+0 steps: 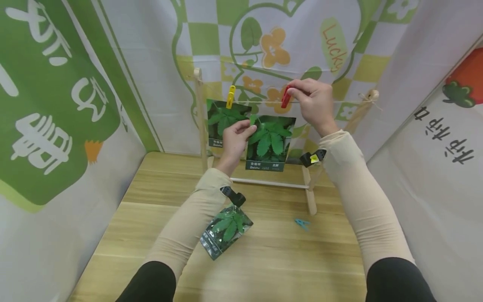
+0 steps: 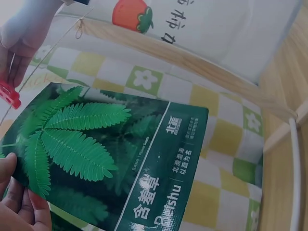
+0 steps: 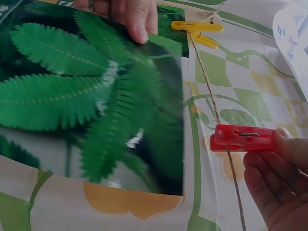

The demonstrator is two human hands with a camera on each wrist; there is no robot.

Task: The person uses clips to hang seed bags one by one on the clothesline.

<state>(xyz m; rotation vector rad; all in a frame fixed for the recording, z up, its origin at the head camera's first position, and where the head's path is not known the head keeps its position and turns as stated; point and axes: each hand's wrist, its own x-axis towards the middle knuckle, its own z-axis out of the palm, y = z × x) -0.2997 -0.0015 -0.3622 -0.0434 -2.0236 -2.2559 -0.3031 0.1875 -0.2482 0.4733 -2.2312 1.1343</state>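
Two bare hands, long beige sleeves to the wrists, black sleeves above the elbows, black wrist clips

Red peg, yellow peg, blue peg. Dark green leaf-print packets. Green-white checked backdrop with orange flowers.

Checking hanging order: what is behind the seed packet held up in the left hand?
Behind the held packet, another packet hangs from a yellow peg on the string; its right edge is covered.
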